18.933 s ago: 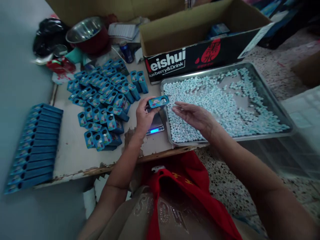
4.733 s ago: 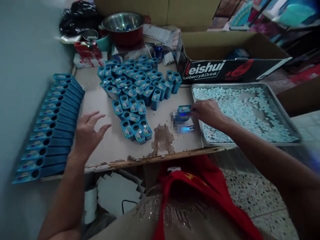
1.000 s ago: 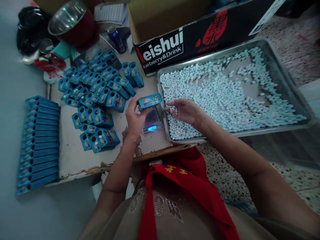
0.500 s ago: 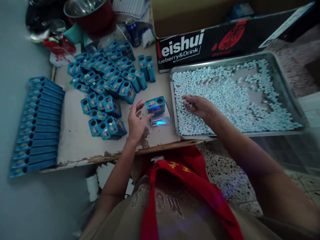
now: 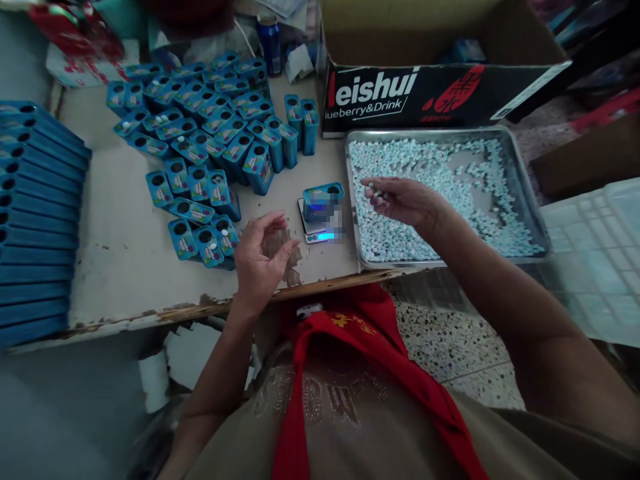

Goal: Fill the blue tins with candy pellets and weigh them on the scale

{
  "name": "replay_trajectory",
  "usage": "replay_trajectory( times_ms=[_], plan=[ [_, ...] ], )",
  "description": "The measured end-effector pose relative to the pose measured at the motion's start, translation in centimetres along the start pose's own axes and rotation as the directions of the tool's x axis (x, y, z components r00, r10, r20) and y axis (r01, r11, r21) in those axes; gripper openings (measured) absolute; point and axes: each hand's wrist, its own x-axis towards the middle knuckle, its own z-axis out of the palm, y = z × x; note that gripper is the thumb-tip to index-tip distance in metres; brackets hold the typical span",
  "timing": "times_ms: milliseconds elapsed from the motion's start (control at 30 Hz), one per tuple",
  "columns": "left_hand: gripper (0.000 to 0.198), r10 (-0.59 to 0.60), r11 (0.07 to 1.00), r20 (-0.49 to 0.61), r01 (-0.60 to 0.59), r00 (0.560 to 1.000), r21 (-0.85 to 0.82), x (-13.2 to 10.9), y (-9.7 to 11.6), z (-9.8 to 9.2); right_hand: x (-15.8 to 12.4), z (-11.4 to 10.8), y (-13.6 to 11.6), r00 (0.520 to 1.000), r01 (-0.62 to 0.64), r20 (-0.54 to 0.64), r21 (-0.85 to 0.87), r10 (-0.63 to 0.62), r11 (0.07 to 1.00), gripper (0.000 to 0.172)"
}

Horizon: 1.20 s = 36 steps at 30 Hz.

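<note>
My left hand is held over the table, thumb and fingers apart, with nothing in it. To its right a blue container stands on a small digital scale with a lit display. My right hand hovers above the left part of a metal tray. Its fingers are closed around a few small pale candies. Many more pale blue and white candies cover most of the tray.
Many blue containers with round holes on top stand on the table. A row of them lies at the left. Behind the tray is a black cardboard box, beside a blue can.
My left hand has drawn back from the container on the scale and its fingers have spread. The right hand stays over the tray with candies. The camera view has shifted.
</note>
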Motion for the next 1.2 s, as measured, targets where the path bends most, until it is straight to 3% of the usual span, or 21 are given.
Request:
replay_trajectory(
  times_ms=[67,200,400,567,800,933,1067,1200],
  plan=[
    [0.045,-0.019,1.0,-0.024,0.018,1.0,-0.017,-0.1,-0.3,-0.1,-0.3,0.4,-0.8,1.0,0.009,-0.005,-0.045,-0.01,0.999,0.006],
    [0.044,-0.055,0.998,-0.08,0.053,0.995,-0.02,-0.5,-0.4,-0.7,-0.9,1.9,-2.2,0.999,0.049,0.013,-0.168,-0.048,0.985,0.021],
    [0.041,-0.055,0.998,-0.084,0.056,0.995,0.001,-0.8,0.7,-1.8,-0.7,4.3,-3.5,0.995,0.094,0.063,-0.265,-0.08,0.96,0.026],
    [0.039,-0.048,0.999,-0.095,0.047,0.994,-0.011,-0.6,0.7,-2.1,-0.7,5.0,-3.9,0.985,0.145,0.131,-0.301,-0.11,0.943,0.026],
    [0.039,0.032,0.998,-0.081,-0.035,0.996,-0.043,0.6,0.3,-0.9,-0.4,4.9,-3.8,0.985,0.167,0.103,-0.303,-0.142,0.938,0.019],
    [0.042,-0.001,1.0,-0.063,0.002,0.998,0.013,1.6,0.4,0.1,-0.3,5.3,-4.3,0.98,0.193,0.113,-0.309,-0.165,0.931,0.018],
    [0.044,-0.018,0.998,-0.062,0.021,0.998,0.058,2.3,0.6,1.2,-0.1,5.9,-4.3,0.966,0.238,0.187,-0.352,-0.181,0.905,0.018],
    [0.042,0.007,0.997,-0.036,-0.004,0.999,0.075,2.7,0.6,1.9,0.8,6.2,-3.7,0.929,0.348,0.298,-0.495,-0.22,0.796,0.018]
  ],
)
